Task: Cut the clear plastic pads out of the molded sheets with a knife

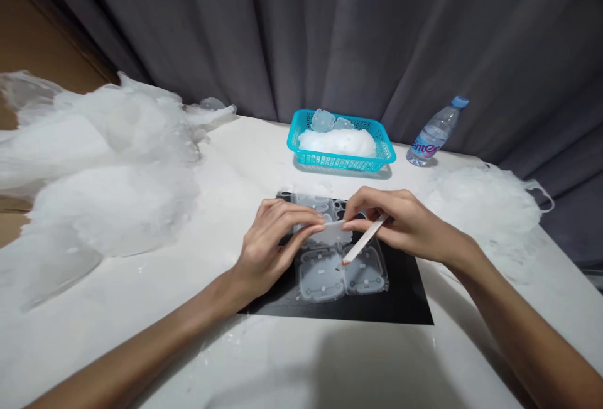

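One thin, pale piece [334,231] is held above the middle of one black mat [405,296]; the left hand [271,233] pinches its left end, the right hand [400,220] its right, while also gripping one white stick [365,240] with a reddish tip. Below, two near moulded panels [321,276] show whole; the far ones are partly hidden, their count unclear. The mat's near edge lies past the panels, with white tabletop [264,359] beyond. Farther off stand one blue basket [330,160] and, right, one bottle [433,136]. Two whitish heaps flank the mat: left [113,164], larger, and right [485,201].
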`<state>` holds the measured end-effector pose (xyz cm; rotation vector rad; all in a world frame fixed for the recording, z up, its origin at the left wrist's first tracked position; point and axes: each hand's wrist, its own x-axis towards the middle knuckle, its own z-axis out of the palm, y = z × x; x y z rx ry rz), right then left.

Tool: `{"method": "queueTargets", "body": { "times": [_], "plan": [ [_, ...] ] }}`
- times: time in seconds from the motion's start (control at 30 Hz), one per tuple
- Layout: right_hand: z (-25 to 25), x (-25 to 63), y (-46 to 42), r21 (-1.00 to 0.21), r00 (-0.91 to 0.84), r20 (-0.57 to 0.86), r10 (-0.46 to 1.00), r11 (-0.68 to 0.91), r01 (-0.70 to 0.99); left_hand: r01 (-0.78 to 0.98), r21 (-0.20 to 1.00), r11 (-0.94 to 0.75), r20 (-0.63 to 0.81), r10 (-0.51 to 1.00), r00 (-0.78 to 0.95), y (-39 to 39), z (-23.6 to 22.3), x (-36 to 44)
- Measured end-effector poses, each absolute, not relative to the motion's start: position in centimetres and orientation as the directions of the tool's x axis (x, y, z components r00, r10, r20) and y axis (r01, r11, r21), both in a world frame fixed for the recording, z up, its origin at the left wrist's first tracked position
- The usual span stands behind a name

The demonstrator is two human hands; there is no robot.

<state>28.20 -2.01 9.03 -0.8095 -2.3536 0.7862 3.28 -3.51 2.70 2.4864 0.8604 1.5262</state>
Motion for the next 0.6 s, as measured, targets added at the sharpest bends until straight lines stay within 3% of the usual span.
{"method": "queueTargets", "body": {
  "times": [0.3, 0.47, 0.6],
  "plan": [
    [8.65, 28.08, -1.91, -0.667, -0.663, 0.297, 0.687, 0.646, 0.371, 0.39, 0.392, -0.833, 0.77, 0.529, 0.356, -3.39, 2.43, 3.1],
    [8.68, 27.51, -2.25, -0.646, -0.697, 0.233, 0.678, 0.644, 0.411, 0.343, 0.486, -0.804, 0.714, 0.592, 0.375, -3.64, 2.24, 3.43],
    [8.53, 27.51, -2.12, -0.593, -0.692, 0.153, 0.705, 0.626, 0.507, 0.356, 0.635, -0.686, 0.621, 0.727, 0.293, -3.61, 2.35, 3.58]
  ]
}}
